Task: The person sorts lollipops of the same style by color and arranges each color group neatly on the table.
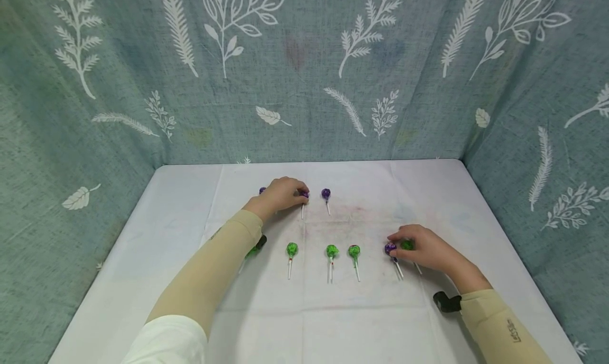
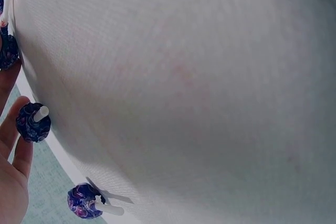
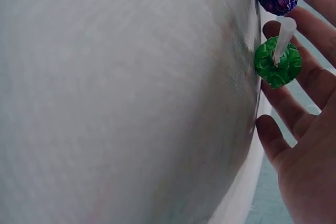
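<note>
At the back of the table, my left hand (image 1: pixel 282 194) pinches the head of a purple-wrapped lollipop (image 1: pixel 304 195), whose white stick points toward me. Another purple lollipop (image 1: pixel 325 193) lies just right of it, and one more (image 1: pixel 263 190) peeks out behind the hand. The left wrist view shows a further purple lollipop (image 2: pixel 33 124) beneath the fingers. On the right, thumb and fingers of my right hand (image 1: pixel 425 247) hold a purple lollipop (image 1: pixel 390 248) by its head. Under that palm lies a green lollipop (image 3: pixel 278 64), partly covered in the head view.
Green lollipops lie in a front row: one (image 1: pixel 292 249) at left, two (image 1: pixel 332 251) near the middle, and another (image 1: pixel 251 252) partly behind my left forearm. A white cloth covers the table (image 1: pixel 352 327). Leaf-patterned curtains (image 1: pixel 304 105) enclose the back and sides.
</note>
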{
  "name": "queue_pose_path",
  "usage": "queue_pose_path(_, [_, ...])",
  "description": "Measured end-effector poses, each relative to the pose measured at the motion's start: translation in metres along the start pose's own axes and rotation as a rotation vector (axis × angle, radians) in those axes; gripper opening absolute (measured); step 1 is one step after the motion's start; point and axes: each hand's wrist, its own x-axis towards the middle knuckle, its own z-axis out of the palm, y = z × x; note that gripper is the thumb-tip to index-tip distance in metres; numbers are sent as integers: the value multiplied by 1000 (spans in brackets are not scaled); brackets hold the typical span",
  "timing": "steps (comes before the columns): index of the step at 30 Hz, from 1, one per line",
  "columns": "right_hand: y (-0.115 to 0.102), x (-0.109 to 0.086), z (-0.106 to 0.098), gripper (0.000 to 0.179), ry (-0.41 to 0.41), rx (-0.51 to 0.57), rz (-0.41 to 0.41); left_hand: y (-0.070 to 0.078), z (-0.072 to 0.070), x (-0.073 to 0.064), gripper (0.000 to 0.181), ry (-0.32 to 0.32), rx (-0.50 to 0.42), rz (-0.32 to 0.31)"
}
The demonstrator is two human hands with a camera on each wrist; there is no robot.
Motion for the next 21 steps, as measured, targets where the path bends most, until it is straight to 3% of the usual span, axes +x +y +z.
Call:
queue_pose_path(8, [1, 0, 0, 32, -4, -39, -19, -2, 0, 1, 28, -5, -11, 4])
queue_pose_path(21, [-5, 2, 3, 26, 25, -14, 68, -2, 1, 0, 27, -7, -18, 3])
